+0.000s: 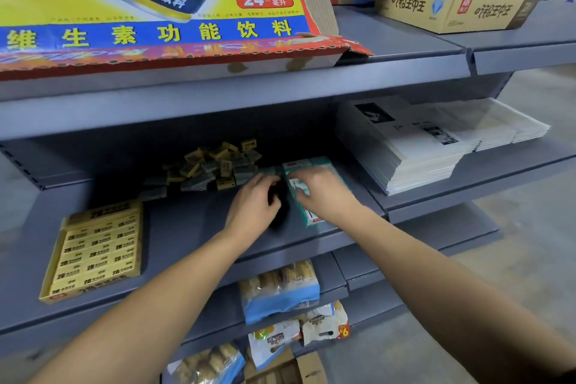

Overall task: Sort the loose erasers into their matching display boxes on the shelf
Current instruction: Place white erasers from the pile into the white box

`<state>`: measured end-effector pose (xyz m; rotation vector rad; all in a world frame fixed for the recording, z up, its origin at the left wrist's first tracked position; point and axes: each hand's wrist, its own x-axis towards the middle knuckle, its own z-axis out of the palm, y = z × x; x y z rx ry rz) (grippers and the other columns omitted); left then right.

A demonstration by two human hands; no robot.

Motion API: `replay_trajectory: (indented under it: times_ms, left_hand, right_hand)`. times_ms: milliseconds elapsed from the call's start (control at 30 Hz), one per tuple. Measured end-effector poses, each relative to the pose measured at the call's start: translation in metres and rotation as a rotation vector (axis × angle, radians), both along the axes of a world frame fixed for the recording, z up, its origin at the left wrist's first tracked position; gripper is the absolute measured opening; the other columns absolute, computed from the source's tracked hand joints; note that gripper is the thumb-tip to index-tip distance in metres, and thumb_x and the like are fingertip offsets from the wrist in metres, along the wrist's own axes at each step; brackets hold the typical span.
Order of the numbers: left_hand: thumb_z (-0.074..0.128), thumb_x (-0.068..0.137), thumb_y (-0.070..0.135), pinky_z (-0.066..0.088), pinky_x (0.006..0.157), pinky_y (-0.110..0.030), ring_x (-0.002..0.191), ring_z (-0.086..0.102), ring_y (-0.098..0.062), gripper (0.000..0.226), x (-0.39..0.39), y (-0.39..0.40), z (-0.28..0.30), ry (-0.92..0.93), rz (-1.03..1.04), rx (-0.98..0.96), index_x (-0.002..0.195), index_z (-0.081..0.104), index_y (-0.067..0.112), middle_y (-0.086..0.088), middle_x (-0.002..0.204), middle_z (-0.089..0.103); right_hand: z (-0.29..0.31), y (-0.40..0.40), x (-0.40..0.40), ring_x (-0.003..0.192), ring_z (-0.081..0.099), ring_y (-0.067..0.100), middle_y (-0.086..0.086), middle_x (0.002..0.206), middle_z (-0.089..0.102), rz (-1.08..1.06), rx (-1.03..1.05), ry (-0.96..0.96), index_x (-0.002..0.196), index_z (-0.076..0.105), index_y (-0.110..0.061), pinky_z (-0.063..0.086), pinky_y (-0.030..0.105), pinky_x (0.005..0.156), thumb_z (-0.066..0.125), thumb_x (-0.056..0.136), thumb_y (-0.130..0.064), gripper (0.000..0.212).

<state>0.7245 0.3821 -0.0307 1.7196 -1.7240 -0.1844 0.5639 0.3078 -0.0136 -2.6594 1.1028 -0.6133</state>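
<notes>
Both hands reach onto the grey metal shelf (187, 227): the left hand (254, 204), fingers curled beside the heap of loose yellow and grey erasers (212, 165), its hold unclear; the right hand (321, 193), fingers relaxed, rests on the open teal-and-white cardboard display box (307, 165).

Loose yellow and grey erasers (215, 164) lie heaped between a full yellow display box (95, 251) and a teal display box (307, 193).
</notes>
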Motion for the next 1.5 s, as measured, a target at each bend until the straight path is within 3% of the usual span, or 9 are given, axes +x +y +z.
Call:
replay_trajectory:
  times_ms: [200,467,667,800,900,1033,1300,1400,1500]
  left_hand:
    - [0.058,0.09,0.016,0.045,0.081,-0.026,0.108,0.058,-0.023,0.036,0.049,0.019,-0.001,-0.05,0.156,0.06,0.126,0.059,0.017,-0.005,0.124,0.059]
    - [0.058,0.092,0.019,0.05,0.087,-0.034,0.112,0.057,-0.024,0.038,0.097,0.036,0.002,-0.07,0.259,0.11,0.13,0.056,0.019,-0.006,0.13,0.057]
    - [0.057,0.091,0.021,0.052,0.086,-0.034,0.11,0.06,-0.022,0.037,0.112,0.034,-0.001,-0.043,0.275,0.143,0.128,0.057,0.024,-0.002,0.127,0.061]
    - [0.058,0.091,0.022,0.05,0.086,-0.031,0.11,0.06,-0.022,0.035,0.113,0.03,-0.002,-0.058,0.277,0.137,0.126,0.058,0.022,-0.003,0.126,0.061]
    - [0.059,0.092,0.022,0.05,0.087,-0.03,0.111,0.059,-0.022,0.037,0.109,0.028,0.0,-0.072,0.265,0.128,0.129,0.056,0.021,-0.004,0.128,0.06]
    - [0.063,0.09,0.027,0.05,0.088,-0.032,0.112,0.059,-0.023,0.042,0.103,0.026,0.002,-0.086,0.239,0.107,0.131,0.054,0.019,-0.004,0.129,0.06]
    - [0.062,0.091,0.015,0.043,0.093,-0.028,0.118,0.053,-0.024,0.034,0.093,0.034,-0.001,-0.028,0.199,0.059,0.125,0.06,0.013,-0.007,0.13,0.058]
    - [0.059,0.092,0.011,0.045,0.093,-0.03,0.114,0.055,-0.022,0.031,0.094,0.038,-0.003,0.002,0.173,0.061,0.124,0.059,0.013,-0.006,0.127,0.058]
    - [0.056,0.094,0.01,0.048,0.092,-0.034,0.109,0.057,-0.02,0.029,0.097,0.04,-0.007,0.026,0.119,0.077,0.122,0.06,0.015,-0.005,0.122,0.06]
  right_hand:
    - [-0.019,0.005,0.072,0.09,0.062,0.035,0.014,0.099,0.066,0.081,0.056,0.029,0.103,0.063,-0.012,0.052,0.043,0.069,0.056,0.084,-0.015,0.02]
    - [-0.036,-0.017,0.117,0.12,0.052,0.032,0.017,0.13,0.056,-0.085,-0.081,0.276,0.128,0.055,-0.007,0.039,0.033,0.099,0.041,0.096,-0.006,0.036]
    - [-0.039,-0.023,0.124,0.117,0.055,0.025,0.011,0.125,0.06,-0.168,0.014,0.267,0.124,0.056,-0.012,0.035,0.032,0.104,0.039,0.095,-0.005,0.034]
    - [-0.04,-0.028,0.123,0.119,0.054,0.024,0.007,0.131,0.058,-0.117,-0.121,0.301,0.135,0.049,-0.021,0.035,0.032,0.103,0.04,0.095,-0.009,0.043]
    - [-0.039,-0.026,0.12,0.118,0.054,0.026,0.009,0.13,0.059,-0.088,-0.127,0.187,0.132,0.053,-0.02,0.036,0.032,0.104,0.044,0.095,-0.009,0.04]
    - [-0.033,-0.013,0.116,0.111,0.055,0.041,0.019,0.116,0.065,0.149,-0.102,-0.162,0.114,0.066,-0.006,0.048,0.043,0.094,0.063,0.08,0.002,0.036]
    - [-0.033,0.014,0.106,0.112,0.054,0.031,0.012,0.116,0.065,0.2,-0.089,-0.216,0.118,0.064,-0.008,0.048,0.041,0.093,0.065,0.082,-0.002,0.037]
    - [-0.034,0.018,0.103,0.106,0.058,0.02,0.007,0.114,0.064,0.208,0.074,-0.246,0.118,0.064,-0.011,0.049,0.032,0.091,0.067,0.087,-0.014,0.032]
    - [-0.028,0.024,0.102,0.093,0.065,0.012,0.001,0.107,0.068,0.12,0.42,-0.373,0.115,0.066,-0.012,0.054,0.027,0.082,0.067,0.089,-0.017,0.026]
